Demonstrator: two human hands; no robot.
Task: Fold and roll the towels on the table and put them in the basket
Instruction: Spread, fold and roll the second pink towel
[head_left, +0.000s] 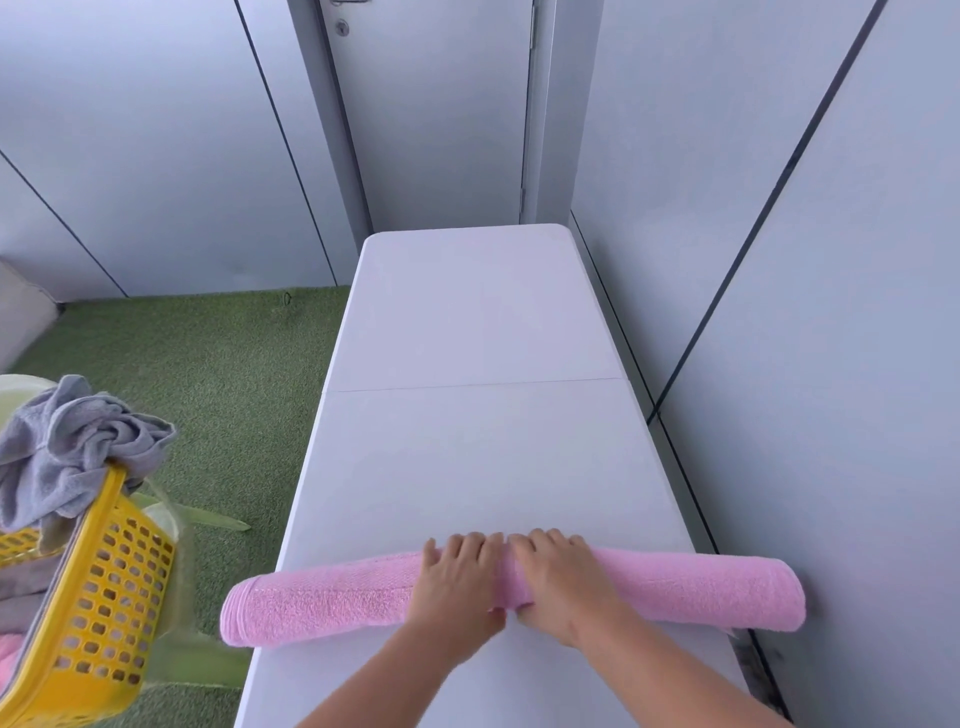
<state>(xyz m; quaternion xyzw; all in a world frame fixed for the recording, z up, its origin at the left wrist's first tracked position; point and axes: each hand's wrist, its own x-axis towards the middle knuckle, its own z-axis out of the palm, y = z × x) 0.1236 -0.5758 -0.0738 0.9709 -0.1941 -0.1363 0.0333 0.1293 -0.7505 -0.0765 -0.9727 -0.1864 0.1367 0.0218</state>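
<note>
Grey walls (156, 156), door (431, 114), apparently turf floor (218, 374).

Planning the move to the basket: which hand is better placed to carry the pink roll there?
Left. The left hand and right hand both grip the roll mid-length, but the basket sits off the table on its left, nearer the left hand; the right would likely have to cross.
</note>
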